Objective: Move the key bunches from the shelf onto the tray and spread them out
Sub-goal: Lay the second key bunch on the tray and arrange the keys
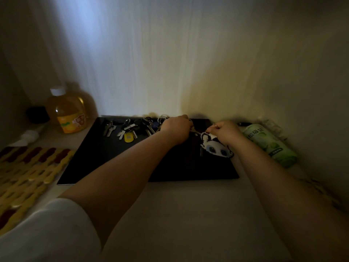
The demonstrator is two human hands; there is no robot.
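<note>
A black tray (105,159) lies on the pale shelf in dim light. Along its far edge lie a small key bunch (109,128), a bunch with a yellow tag (128,133) and a darker bunch (147,124). My left hand (176,129) is closed over keys at the tray's far middle; what its fingers hold is partly hidden. My right hand (225,132) pinches the ring of a bunch with a black-and-white beaded panda charm (215,147), which hangs over the tray's right side. A key (196,131) stretches between both hands.
An orange juice bottle (69,112) stands at the back left beside a dark object (37,114). A yellow and red woven mat (26,167) lies left of the tray. A green packet (272,144) lies right of it. Walls close in behind and at right.
</note>
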